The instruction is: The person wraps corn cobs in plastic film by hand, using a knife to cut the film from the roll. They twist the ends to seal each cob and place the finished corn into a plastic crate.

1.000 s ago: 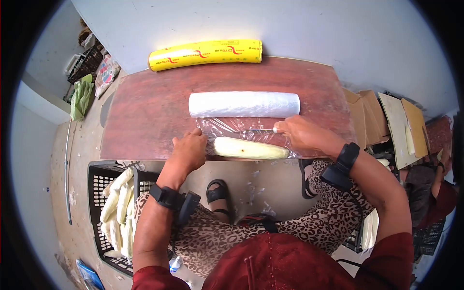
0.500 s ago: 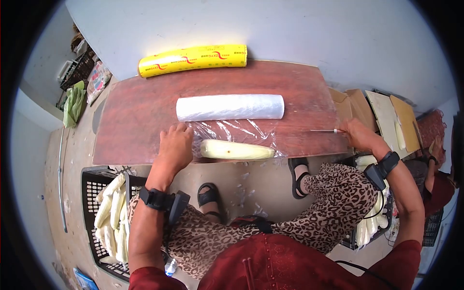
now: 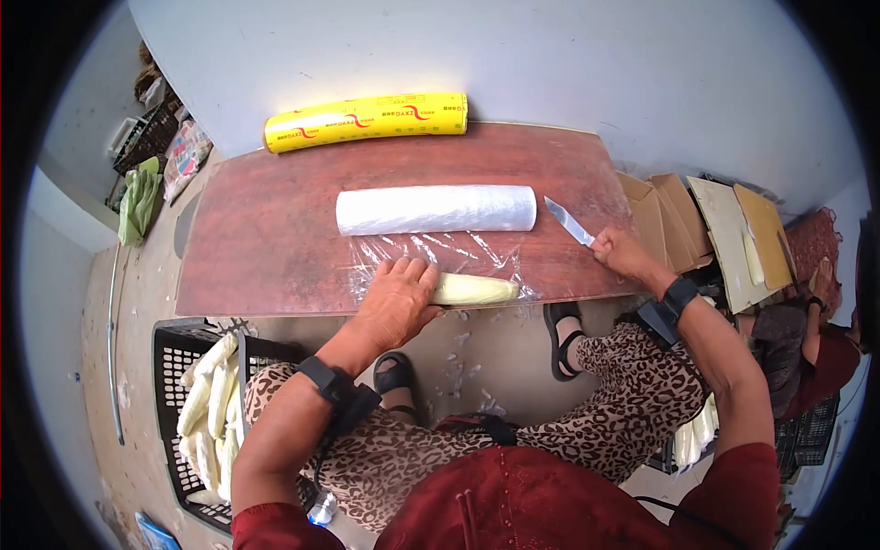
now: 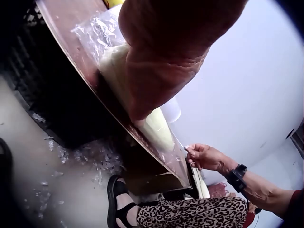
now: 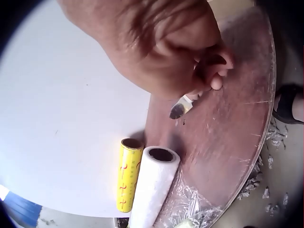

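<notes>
A pale ear of corn [image 3: 477, 290] lies along the table's near edge on a sheet of clear cling film [image 3: 458, 247]. The film runs out from a white roll [image 3: 435, 210] just behind it. My left hand [image 3: 396, 298] grips the left half of the corn, fingers over the top and thumb on the near side; that half is hidden in the head view. At the table's right, my right hand [image 3: 625, 254] holds a knife [image 3: 570, 223] by its handle. The blade points up and left, toward the roll's right end. In the right wrist view, part of the blade [image 5: 179, 109] shows below the fingers.
A yellow printed roll [image 3: 367, 122] lies at the back of the red-brown table [image 3: 275, 211], against the wall. Black crates of corn stand at floor level, one on the left [image 3: 167, 376] and one by the right knee. Cardboard [image 3: 683, 215] leans at right, with another person beyond.
My left hand has moved right from the film's left edge onto the corn. The right hand swept right across the film with the knife, then came back a little, turning the blade upward.
</notes>
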### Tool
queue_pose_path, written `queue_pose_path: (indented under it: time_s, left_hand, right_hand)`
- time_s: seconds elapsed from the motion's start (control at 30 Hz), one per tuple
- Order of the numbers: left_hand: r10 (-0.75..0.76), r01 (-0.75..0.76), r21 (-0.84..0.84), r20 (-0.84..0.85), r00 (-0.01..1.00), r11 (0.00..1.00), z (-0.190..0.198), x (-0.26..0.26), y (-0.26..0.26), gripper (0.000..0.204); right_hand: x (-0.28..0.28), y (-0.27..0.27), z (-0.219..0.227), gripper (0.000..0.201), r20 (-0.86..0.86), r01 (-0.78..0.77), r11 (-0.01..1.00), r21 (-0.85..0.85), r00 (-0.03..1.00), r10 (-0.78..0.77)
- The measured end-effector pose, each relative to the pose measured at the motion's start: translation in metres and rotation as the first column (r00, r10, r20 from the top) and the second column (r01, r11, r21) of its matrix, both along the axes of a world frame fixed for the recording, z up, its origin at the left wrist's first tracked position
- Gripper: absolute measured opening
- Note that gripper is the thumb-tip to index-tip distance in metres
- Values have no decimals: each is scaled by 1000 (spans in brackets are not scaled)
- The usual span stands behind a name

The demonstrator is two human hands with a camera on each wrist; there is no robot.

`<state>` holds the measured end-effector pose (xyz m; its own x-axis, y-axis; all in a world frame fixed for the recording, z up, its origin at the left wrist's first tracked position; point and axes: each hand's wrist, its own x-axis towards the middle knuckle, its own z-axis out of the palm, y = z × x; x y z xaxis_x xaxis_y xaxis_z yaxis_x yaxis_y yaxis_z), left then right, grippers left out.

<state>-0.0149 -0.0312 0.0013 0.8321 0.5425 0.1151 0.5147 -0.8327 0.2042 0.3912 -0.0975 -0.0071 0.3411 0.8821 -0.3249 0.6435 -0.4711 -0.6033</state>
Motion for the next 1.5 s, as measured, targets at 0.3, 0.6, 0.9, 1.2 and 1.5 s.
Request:
queue_pose_path:
  time_s: [0.3, 0.6, 0.9, 1.2, 1.5]
  left_hand:
    - [35, -34, 5, -55, 998, 999, 1, 8, 4, 52]
    - [93, -93, 19, -32, 995, 996, 0, 11, 5, 49]
    - [51, -52, -22, -33, 998, 998, 0, 6, 1, 47]
    - [33, -28, 93, -47, 998, 995, -2, 10, -5, 53]
    - [35, -31, 47, -82, 996, 998, 5, 15, 3, 56]
  right_hand:
    - [-79, 9, 36, 42, 365, -429, 879, 207, 868, 337]
    - [-172, 13, 16, 40, 464, -745, 665, -50, 572, 677]
    - [-178, 12, 23, 36, 306, -683, 723, -106, 670, 677]
    - [-190, 56, 48, 51, 607, -726, 615, 308, 647, 460]
    - [-190, 114, 26, 60, 658, -746, 664, 54, 526, 538]
